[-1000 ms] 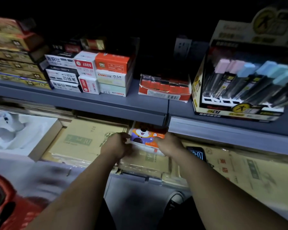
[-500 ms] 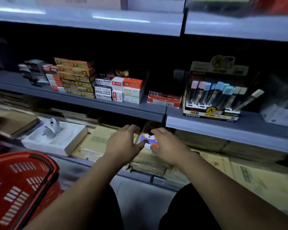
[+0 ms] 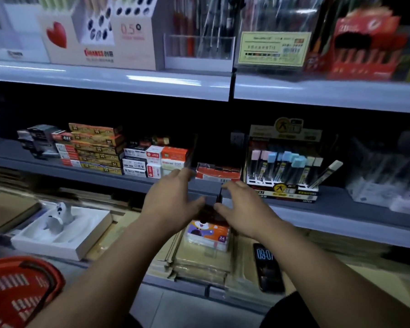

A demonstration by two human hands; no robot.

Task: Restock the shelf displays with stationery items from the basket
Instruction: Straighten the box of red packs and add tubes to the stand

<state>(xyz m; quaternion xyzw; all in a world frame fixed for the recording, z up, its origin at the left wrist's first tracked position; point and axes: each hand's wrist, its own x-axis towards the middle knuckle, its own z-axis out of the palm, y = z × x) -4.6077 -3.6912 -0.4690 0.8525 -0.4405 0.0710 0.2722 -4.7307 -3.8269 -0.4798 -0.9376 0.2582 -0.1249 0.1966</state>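
Left hand: fingers spread, hovering just left of the pack, not touching it.
Right hand: fingers spread, hovering just right of the pack.
Pack: flat on the brown stack.
Basket: well left of the pack.

Bare hands, dark trousers.

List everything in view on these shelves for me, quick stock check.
Brown packets: a stack, bottom shelf.
Pack: one, orange and white, on the brown packets.
Basket: one, red, lower left.
Phone: one, black, right of the pack.
Tray: one, white, bottom shelf left.
Small boxes: many, mixed colours, middle shelf.
Lead display: one, yellow and black, middle shelf right.
Pen holders: several, pale, top shelf.
Left hand: one, open, above the pack.
Right hand: one, open, above the pack.
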